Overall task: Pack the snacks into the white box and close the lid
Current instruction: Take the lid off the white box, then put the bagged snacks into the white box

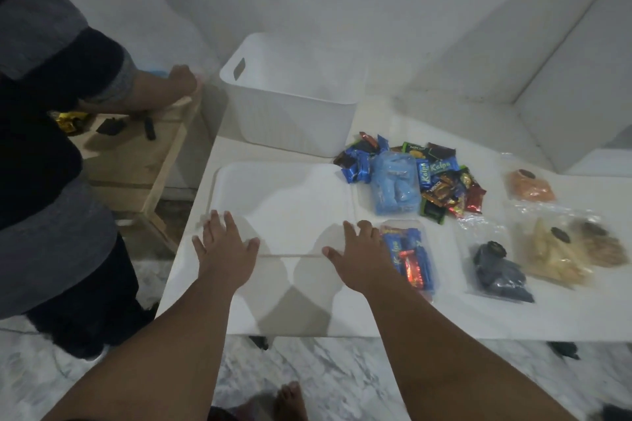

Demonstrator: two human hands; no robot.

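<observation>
Both hands flat on the lid, gripping nothing.

Fingers are spread and relaxed: the left hand presses the near left part of the white lid, and the right hand lies on its near right corner, fingertips at the lid's right edge. The lid lies flat on the table. Behind it the white box stands upright with its top open. Just beside the right hand is a clear packet of bars. Farther back lie a blue bag and a pile of wrapped snacks, and to the right are bags of dark, pale and orange pieces. At far left another person's hand rests on a wooden crate.
</observation>
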